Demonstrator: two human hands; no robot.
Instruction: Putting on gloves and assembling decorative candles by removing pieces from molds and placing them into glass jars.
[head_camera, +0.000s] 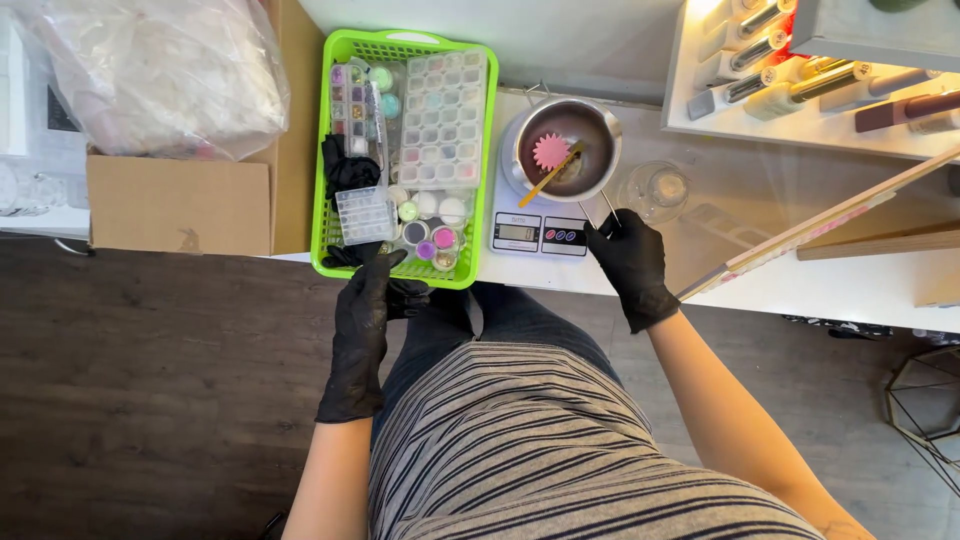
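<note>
**Gloved hands at the scale and the green basket**

While the person's right hand in a black glove (632, 268) is pinching the thin metal handle (600, 212) of the small round steel pot (562, 150), that pot is sitting on the white digital kitchen scale (540, 232), which serves as the landmark for everything around it. The fingers are closing around the handle's end just beside the scale's front right corner, so the pot itself is lying up and to the left of the grip, directly over the scale's platform. Inside the pot, dark brownish liquid is holding a pink flower-shaped piece (549, 150), and a wooden stir stick (550, 175) is leaning across it toward the scale's display.

To the left of the scale, a bright green plastic basket (330, 215) is standing right against it, filled with clear compartment boxes and small round jars of coloured powder. The left hand in a black glove (365, 310) is reaching up to the basket's near edge, fingertips touching the rim by a small dark jar (414, 233); whether it is gripping anything cannot be told from here.

To the right of the scale, a clear glass cup (657, 188) is resting on the white tabletop (860, 285). Farther left of the scale, beyond the basket, a brown cardboard box (180, 205) is carrying a crumpled clear plastic bag (160, 70).
</note>
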